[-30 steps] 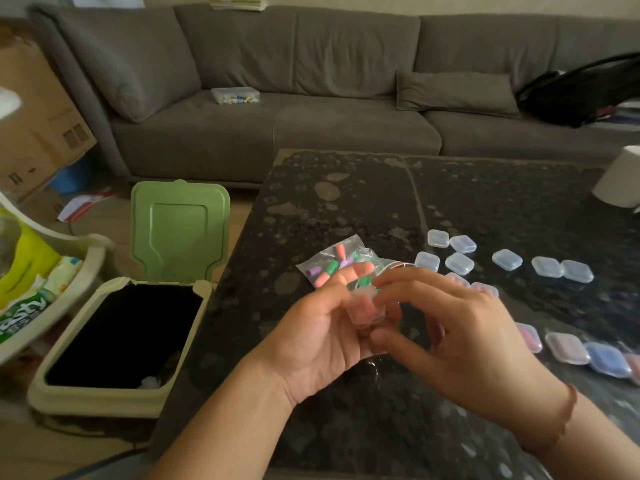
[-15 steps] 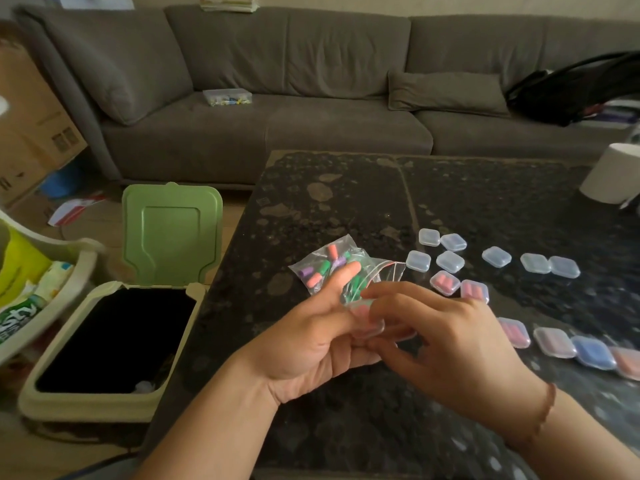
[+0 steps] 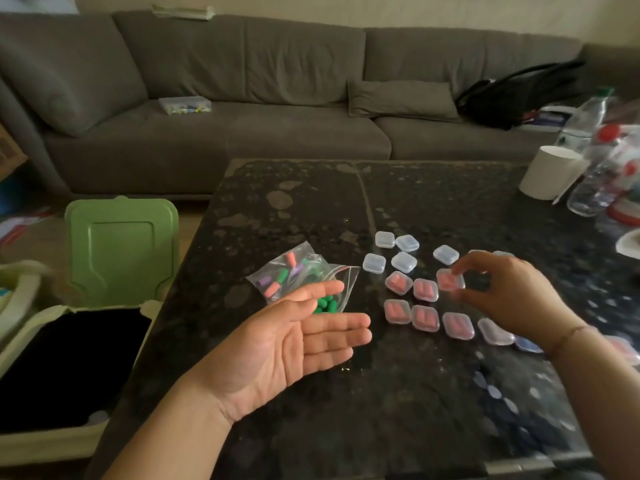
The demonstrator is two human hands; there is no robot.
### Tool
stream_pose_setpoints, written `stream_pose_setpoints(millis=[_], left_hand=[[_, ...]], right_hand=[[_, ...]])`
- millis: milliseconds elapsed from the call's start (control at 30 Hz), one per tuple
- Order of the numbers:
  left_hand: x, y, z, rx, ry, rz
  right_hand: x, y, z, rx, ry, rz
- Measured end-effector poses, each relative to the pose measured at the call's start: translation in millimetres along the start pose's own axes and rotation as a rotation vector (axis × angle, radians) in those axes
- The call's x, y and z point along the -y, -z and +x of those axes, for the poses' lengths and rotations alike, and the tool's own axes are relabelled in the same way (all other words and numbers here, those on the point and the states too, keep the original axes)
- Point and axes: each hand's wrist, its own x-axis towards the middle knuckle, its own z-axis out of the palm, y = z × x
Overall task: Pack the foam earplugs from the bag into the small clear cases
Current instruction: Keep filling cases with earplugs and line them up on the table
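Your right hand [image 3: 509,296] pinched a small clear case [image 3: 449,280] with pink earplugs inside, low over the dark worktop [image 3: 311,393] beside other pink-filled cases [image 3: 425,317]. Empty cases [image 3: 403,261] lay just behind them. Your left hand [image 3: 287,344] was open, palm up, fingers [image 3: 341,336] straight. The bag [image 3: 298,277] lay flat, mouth toward the cases, holding pink, green and purple earplugs.

A long grey-brown sofa [image 3: 277,109] fills the upper part of the frame, set against a pale wall [image 3: 381,10]. A loose cushion [image 3: 401,98] is seen on its seat. Below it stands a dark speckled stone table [image 3: 311,209]. Light wooden floor [image 3: 45,244] is glimpsed at the left. The light is dim.
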Motion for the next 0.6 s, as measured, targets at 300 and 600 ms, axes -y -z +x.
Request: stream_pose_setpoints(millis=[300, 600], left_hand=[[2.1, -1.0, 1.2, -0.032, 0.017, -0.052], [-0.5, -7.4, 1.1, -0.046, 0.013, -0.151]], right_hand=[[-18.4, -12.0, 14.1, 0.116, -0.009, -0.035], [-49.0, -3.0, 44.1, -0.062, -0.159, -0.213]])
